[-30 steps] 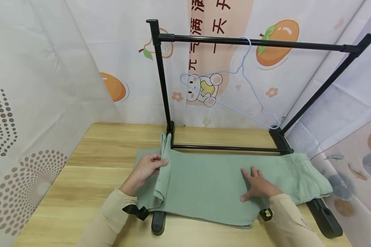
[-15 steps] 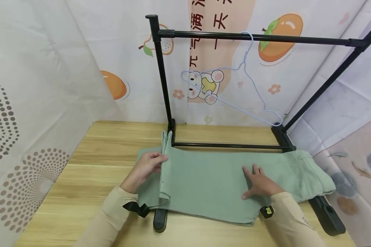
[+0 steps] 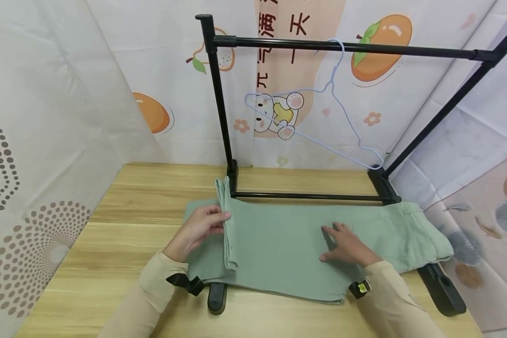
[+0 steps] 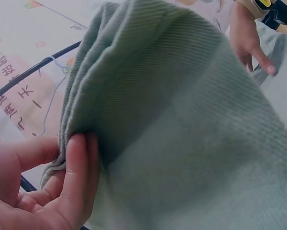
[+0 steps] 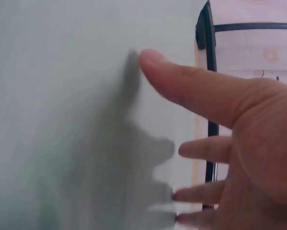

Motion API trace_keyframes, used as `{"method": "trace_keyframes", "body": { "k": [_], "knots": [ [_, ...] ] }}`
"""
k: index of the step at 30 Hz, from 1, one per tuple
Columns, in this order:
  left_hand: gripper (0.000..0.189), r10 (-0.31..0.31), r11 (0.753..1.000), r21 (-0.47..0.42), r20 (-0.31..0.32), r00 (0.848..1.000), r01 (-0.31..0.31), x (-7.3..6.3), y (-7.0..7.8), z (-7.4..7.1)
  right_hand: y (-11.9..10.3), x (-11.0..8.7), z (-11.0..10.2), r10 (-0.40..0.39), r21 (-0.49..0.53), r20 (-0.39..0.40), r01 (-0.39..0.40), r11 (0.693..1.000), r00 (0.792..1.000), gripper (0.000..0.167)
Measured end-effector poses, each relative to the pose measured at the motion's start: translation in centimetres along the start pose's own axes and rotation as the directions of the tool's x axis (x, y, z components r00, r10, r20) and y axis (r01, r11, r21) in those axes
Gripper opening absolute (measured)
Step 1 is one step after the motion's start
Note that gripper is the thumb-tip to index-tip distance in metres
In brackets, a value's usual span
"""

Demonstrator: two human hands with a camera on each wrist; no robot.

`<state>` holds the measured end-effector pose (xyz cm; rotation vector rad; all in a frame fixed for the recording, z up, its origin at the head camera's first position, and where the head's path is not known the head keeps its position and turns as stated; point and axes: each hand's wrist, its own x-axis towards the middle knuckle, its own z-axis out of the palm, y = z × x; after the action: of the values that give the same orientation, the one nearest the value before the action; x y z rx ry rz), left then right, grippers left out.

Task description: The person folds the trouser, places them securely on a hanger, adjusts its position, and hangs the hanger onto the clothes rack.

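Observation:
A pair of pale green trousers lies lengthwise across the table, the waistband to the right. At the left, the leg-end cuff stands raised, its layers stacked. My left hand pinches this cuff between thumb and fingers; the left wrist view shows the hand gripping the layered edge. Over the middle right of the trousers is my right hand, fingers spread. In the right wrist view that hand casts a shadow apart from its fingertips, so it appears just off the cloth.
A black rack stands behind and around the trousers, its feet poking out from under them. From its top bar hangs a light blue wire hanger. Wooden tabletop extends to the left; printed curtains close off the back and sides.
The raised cuff has turned more upright, its lower end swinging right, still pinched by my left hand. My right hand has lifted slightly and shifted a little left.

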<state>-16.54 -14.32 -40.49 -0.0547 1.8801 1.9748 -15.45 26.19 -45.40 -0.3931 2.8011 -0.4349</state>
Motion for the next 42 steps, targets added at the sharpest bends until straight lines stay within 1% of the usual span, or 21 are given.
{"method": "trace_keyframes", "body": {
  "k": [2,6,11,15,20,24,27,29,33,36,38,42],
  "knots": [
    [0.011,0.004,1.0,-0.006,-0.003,1.0,-0.004,0.1,0.1,0.1,-0.6,0.4,0.0,-0.049,0.002,-0.028,0.049,0.999,0.998,0.085],
    [0.012,0.012,1.0,-0.015,-0.001,1.0,-0.012,0.2,0.2,0.2,-2.1,1.2,-0.2,-0.121,0.026,-0.071,0.124,0.992,0.99,0.072],
    [0.015,0.015,1.0,-0.015,-0.001,1.0,-0.015,0.3,0.2,0.5,-4.3,1.9,-0.4,-0.18,0.063,-0.118,0.188,0.98,0.977,0.059],
    [0.016,0.022,1.0,-0.018,-0.005,1.0,-0.022,0.4,0.4,0.7,-6.2,2.5,-0.4,-0.225,0.098,-0.126,0.238,0.966,0.966,0.053],
    [0.019,0.023,1.0,-0.02,-0.007,1.0,-0.023,0.6,0.5,1.1,-8.4,2.9,-0.5,-0.282,0.151,-0.124,0.299,0.942,0.952,0.049],
    [0.021,0.025,1.0,-0.016,-0.009,1.0,-0.025,0.7,0.5,1.3,-9.9,3.0,-0.6,-0.327,0.221,-0.139,0.351,0.91,0.935,0.047],
    [0.02,0.03,0.999,-0.021,-0.004,1.0,-0.03,0.7,0.5,1.3,-10.9,3.0,-0.8,-0.367,0.272,-0.15,0.396,0.877,0.918,0.046],
    [0.02,0.032,0.999,-0.02,0.0,0.999,-0.032,0.8,0.4,1.4,-11.6,2.9,-0.9,-0.393,0.292,-0.154,0.422,0.858,0.906,0.046],
    [0.021,0.032,0.999,-0.016,-0.005,0.999,-0.032,0.9,0.4,1.7,-12.4,2.7,-1.0,-0.43,0.311,-0.161,0.459,0.832,0.889,0.045],
    [0.02,0.031,0.999,-0.009,-0.016,0.999,-0.031,0.9,0.3,1.9,-13.0,2.7,-0.9,-0.444,0.33,-0.169,0.475,0.816,0.88,0.045],
    [0.019,0.032,0.999,-0.005,-0.023,0.999,-0.033,1.0,0.2,2.1,-13.6,2.8,-0.9,-0.453,0.362,-0.173,0.485,0.796,0.874,0.045],
    [0.016,0.035,0.999,-0.006,-0.028,0.999,-0.035,1.0,0.2,2.4,-14.7,2.8,-0.8,-0.452,0.43,-0.178,0.482,0.763,0.874,0.046]
  ]
}}
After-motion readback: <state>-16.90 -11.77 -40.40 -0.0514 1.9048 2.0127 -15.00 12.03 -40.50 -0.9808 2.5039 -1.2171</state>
